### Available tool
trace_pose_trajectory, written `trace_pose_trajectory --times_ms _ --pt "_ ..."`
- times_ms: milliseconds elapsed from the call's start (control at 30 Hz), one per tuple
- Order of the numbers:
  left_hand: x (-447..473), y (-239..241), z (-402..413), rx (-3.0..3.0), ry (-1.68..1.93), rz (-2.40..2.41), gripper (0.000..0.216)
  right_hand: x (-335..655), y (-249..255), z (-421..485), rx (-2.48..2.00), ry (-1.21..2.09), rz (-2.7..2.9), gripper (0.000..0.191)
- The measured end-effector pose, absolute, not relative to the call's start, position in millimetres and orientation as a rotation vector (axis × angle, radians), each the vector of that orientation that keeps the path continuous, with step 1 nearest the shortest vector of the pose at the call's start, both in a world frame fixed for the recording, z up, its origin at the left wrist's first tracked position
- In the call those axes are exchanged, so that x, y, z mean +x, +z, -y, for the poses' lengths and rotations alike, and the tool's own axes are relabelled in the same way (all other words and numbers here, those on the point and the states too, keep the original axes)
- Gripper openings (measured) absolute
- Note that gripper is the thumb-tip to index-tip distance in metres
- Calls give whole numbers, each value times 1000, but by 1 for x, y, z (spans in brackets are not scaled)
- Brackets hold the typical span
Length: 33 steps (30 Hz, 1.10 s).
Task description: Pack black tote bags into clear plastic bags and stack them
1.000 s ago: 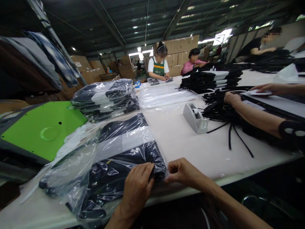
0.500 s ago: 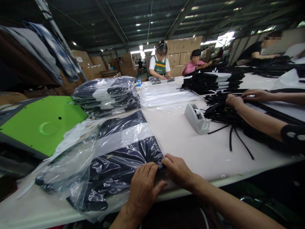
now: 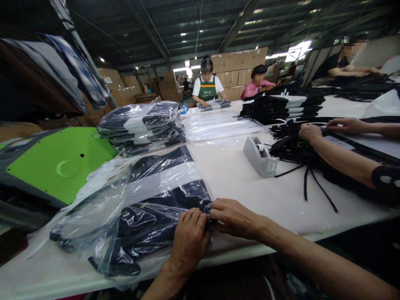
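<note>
The right hand (image 3: 235, 217) has its fingers curled shut on the near right corner of the clear bag (image 3: 103, 227). The left hand (image 3: 191, 235), just beside it, lies with fingers together and bent over the same corner; whether it grips the plastic or only presses, I cannot tell. The bag lies flat on the table (image 3: 231, 171), stretching ahead of the left hand and off to its left, with dark cloth (image 3: 156, 210) and a pale band (image 3: 181, 176) inside. Ahead of the right hand and a little to its right stands a tape dispenser (image 3: 260, 158). Well beyond both hands are plastic sheets (image 3: 215, 125); ahead and left of the left hand, a bagged stack (image 3: 140, 125). Far right of the right hand, a co-worker's hands (image 3: 311, 132) touch black goods (image 3: 289, 146).
</note>
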<state>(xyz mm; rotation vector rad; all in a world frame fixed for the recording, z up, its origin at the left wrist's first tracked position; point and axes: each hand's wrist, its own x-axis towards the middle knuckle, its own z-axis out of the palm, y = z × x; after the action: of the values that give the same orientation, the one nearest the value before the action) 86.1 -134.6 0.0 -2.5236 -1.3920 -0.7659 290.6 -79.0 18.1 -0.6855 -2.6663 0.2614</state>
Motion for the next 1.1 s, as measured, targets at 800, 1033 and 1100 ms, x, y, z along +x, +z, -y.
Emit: trace_pose_trajectory --times_ms 800,1033,1100 --pt "70 0 140 -2591 -457 1041 25 285 -15 97 -1082 828 1892 5" --pt "61 3 120 -2607 -491 739 21 280 16 76 -1597 1479 1745 17" --pt "58 -3 121 -2568 -613 726 22 278 21 74 -1609 1504 1807 23"
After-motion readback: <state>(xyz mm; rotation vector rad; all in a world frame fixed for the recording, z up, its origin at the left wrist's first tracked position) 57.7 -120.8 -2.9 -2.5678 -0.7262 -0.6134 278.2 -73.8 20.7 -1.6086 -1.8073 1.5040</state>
